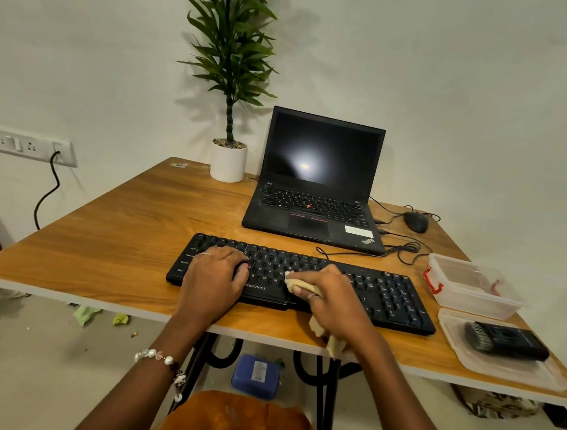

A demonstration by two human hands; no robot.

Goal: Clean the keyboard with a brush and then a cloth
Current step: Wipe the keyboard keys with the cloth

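A black keyboard (pixel 387 294) lies across the front of the wooden table (pixel 132 223). My left hand (pixel 214 277) rests on its left half with the fingers bent down onto the keys. My right hand (pixel 331 296) grips a pale yellow cloth (pixel 298 283) and presses it on the middle keys; the cloth's loose end hangs below my wrist at the table's edge. The black brush (pixel 503 340) lies on a clear plastic lid (pixel 514 370) at the front right.
An open black laptop (pixel 318 183) stands behind the keyboard, with a potted plant (pixel 228 159) to its left. A wired mouse (pixel 416 221) and cables lie at the back right. A clear plastic box (pixel 473 287) with red clips sits right of the keyboard.
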